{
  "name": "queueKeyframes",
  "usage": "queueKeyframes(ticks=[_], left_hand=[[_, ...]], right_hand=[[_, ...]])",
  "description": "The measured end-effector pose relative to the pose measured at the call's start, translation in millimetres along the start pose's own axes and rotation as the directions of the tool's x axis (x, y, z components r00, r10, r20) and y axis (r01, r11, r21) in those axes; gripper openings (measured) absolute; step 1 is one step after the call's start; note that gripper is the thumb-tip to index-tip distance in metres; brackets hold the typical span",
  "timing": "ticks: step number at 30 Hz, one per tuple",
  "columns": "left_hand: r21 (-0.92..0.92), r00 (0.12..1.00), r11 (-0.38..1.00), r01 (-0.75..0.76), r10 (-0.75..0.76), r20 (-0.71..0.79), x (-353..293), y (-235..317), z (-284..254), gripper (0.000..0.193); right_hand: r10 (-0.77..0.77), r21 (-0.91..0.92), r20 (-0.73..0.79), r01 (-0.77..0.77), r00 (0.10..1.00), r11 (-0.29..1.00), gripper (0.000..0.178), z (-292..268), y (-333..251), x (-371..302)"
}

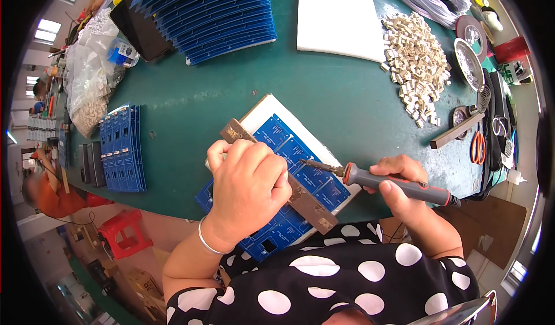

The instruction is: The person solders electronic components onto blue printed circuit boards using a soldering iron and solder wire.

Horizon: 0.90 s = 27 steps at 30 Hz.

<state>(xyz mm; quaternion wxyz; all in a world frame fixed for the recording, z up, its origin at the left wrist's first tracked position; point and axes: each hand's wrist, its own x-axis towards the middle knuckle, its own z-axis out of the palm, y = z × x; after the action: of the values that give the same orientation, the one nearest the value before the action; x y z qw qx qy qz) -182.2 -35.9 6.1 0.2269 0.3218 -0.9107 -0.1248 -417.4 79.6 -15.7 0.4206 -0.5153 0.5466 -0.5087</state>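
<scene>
A soldering iron with a grey and red handle lies in my right hand, its fingers closed round the handle. Its dark tip points left, over the blue circuit board panel. That panel rests on a white pad at the table's near edge. Across the panel, at a slant, lies a brown metal bar. My left hand is over the bar with curled, closed fingers; whatever they pinch is hidden. A white bangle circles the left wrist.
Blue boards are stacked at the back; more boards stand at left. A heap of small pale metal-like parts lies right of a white foam sheet. Orange-handled scissors and a bar lie at right. Another person sits far left.
</scene>
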Motion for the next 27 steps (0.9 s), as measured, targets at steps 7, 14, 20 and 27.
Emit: queueKeyframes(ticks=[7,14,20,27], left_hand=[[0.01,1.0,1.0,-0.003,0.003,0.022,2.5,-0.9,1.7,0.017],[-0.026,0.997,0.999,-0.026,0.028,0.078,3.2,5.9,0.7,0.016],[-0.046,0.996,0.998,-0.042,0.045,0.079,3.8,15.4,4.8,0.016],[-0.047,0.995,0.997,-0.061,0.064,0.077,5.3,20.7,7.8,0.016]], right_hand=[[-0.051,-0.074,0.037,0.054,0.998,0.996,0.021,-3.1,-1.0,6.0],[-0.113,-0.122,0.057,0.119,0.992,0.985,0.022,-11.2,-2.6,1.1],[-0.083,0.004,-0.06,0.083,0.995,0.997,0.024,-19.3,-4.0,-18.8],[-0.086,-0.037,-0.036,0.085,0.996,0.996,0.023,-20.7,-2.2,-22.5]])
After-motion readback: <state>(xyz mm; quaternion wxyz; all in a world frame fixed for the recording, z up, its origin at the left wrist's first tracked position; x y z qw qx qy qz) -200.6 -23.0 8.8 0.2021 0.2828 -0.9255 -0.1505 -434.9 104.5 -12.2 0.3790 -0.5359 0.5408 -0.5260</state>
